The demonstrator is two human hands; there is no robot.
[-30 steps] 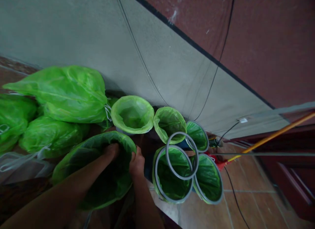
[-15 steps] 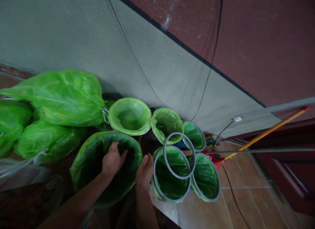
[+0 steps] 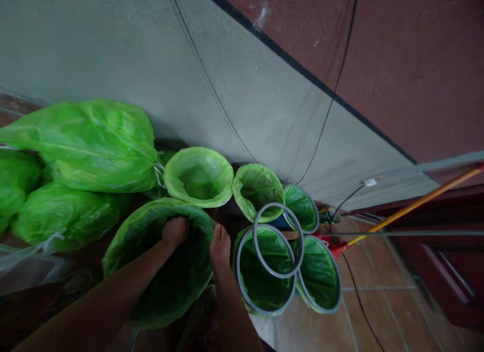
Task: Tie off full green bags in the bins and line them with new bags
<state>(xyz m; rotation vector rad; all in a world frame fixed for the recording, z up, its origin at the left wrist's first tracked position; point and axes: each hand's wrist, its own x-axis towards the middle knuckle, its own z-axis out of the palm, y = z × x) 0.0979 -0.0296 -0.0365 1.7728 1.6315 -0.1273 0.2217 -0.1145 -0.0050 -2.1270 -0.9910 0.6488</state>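
A large bin lined with a green garbage bag (image 3: 119, 241) stands in front of me, the bag folded over its rim. My left hand (image 3: 176, 232) reaches inside it, fingers curled near the far inner wall; whether they hold the bag is hidden. At the right side of the rim, my right hand (image 3: 220, 246) is closed on the edge of the garbage bag. Just to the right is a smaller lined bin with a grey rim (image 3: 242, 286), and a loose grey ring (image 3: 260, 258) lies tilted across its top.
Two more lined bins, a wide one (image 3: 170, 183) and a narrower one (image 3: 239, 195), stand by the wall. Grey-rimmed bins (image 3: 338, 276) are farther right. Tied green bags (image 3: 102, 150) are piled at left. An orange pole (image 3: 412, 206) leans at right; a black cable (image 3: 357, 286) crosses the tiles.
My left hand has gone from spread fingers to curled, staying inside the large bin. My right hand has closed on the bag's edge at the rim. The view has shifted slightly.
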